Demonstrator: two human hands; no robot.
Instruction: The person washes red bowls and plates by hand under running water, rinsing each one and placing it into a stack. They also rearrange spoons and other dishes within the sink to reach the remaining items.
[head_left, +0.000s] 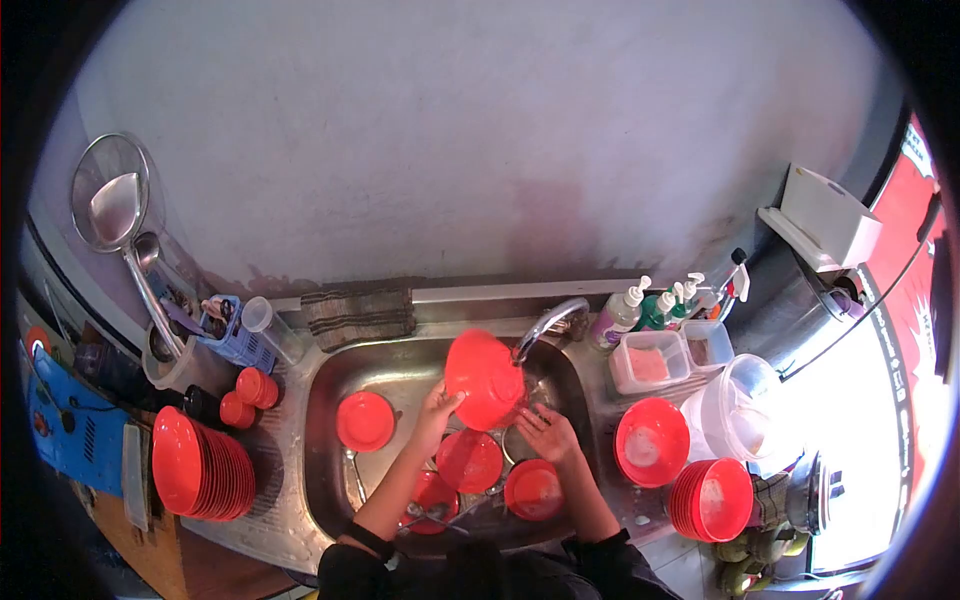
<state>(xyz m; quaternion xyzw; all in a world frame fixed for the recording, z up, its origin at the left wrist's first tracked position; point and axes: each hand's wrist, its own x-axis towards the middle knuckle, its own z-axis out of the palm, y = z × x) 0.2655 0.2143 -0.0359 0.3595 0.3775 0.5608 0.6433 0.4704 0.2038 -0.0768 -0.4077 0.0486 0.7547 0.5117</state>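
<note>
My left hand (pixel 436 410) is closed on the rim of a red bowl (pixel 480 378), which is tilted on its side over the sink and beside the tap (pixel 548 328). My right hand (pixel 546 434) is open just below and right of that bowl, its fingers stretched toward its lower edge. Beneath both hands, a red plate (pixel 366 421), a red bowl (pixel 470 461) and another red bowl (pixel 534 490) lie in the steel sink (pixel 325 400). Spoons rest in a further red bowl (pixel 432 500) near the front.
On the left drainboard stands a nested stack of red bowls (pixel 190 465), with small red cups (pixel 256 387) behind. Soapy red bowls (pixel 652 442) and a second stack (pixel 710 500) sit right. Pump bottles (pixel 622 318) and a clear tub (pixel 647 362) line the back right.
</note>
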